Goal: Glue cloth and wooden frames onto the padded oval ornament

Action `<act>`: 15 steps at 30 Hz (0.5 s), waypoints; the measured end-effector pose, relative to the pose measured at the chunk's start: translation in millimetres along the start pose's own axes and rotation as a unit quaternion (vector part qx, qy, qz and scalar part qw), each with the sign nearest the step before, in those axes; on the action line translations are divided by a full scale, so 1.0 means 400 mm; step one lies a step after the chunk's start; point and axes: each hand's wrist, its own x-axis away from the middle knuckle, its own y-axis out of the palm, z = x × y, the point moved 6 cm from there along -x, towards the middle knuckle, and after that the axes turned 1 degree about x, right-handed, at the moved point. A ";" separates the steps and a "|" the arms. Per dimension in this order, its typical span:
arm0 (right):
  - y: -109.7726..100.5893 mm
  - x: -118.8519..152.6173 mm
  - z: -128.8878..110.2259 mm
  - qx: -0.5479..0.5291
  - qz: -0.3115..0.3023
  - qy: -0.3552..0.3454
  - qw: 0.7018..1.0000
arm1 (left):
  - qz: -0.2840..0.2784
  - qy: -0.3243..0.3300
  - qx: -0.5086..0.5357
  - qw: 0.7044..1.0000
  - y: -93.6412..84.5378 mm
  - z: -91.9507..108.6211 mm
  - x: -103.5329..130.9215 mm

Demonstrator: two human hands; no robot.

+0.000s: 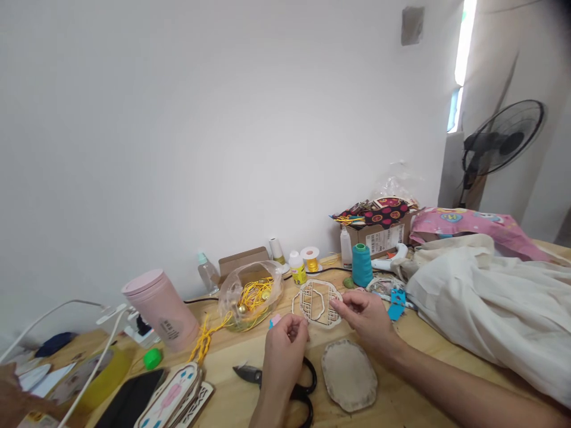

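Observation:
My right hand (363, 318) pinches the right edge of a thin wooden lattice cutout (331, 316), raised above the table. A thin scalloped outline frame (294, 302) shows behind it at the left. My left hand (285, 348) is closed, its fingertips curled together just left of the cutout; what they hold, if anything, is hidden. A small pink and blue piece (275, 320) peeks out behind its fingers. Below the lattice, a scalloped greyish plaque (349, 375) lies flat on the table. Black-handled scissors (307, 380) lie partly under my left forearm.
Left stand a pink tumbler (163, 310), a phone (130, 399) and stacked decorated plaques (172, 397). Behind are a plastic bag of yellow cord (254, 294), a glue bottle (297, 268) and a teal thread cone (361, 266). White cloth (486, 309) covers the right side.

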 end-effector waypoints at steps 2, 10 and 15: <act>0.000 0.004 -0.017 0.012 -0.003 -0.031 0.999 | 0.007 0.000 -0.016 1.000 -0.001 0.005 0.001; 0.000 0.025 -0.074 0.047 -0.021 -0.178 0.983 | 0.017 -0.011 -0.014 1.000 0.003 0.004 0.000; 0.019 0.046 -0.080 0.037 -0.066 -0.222 0.972 | 0.001 -0.052 0.077 0.996 0.012 -0.016 -0.006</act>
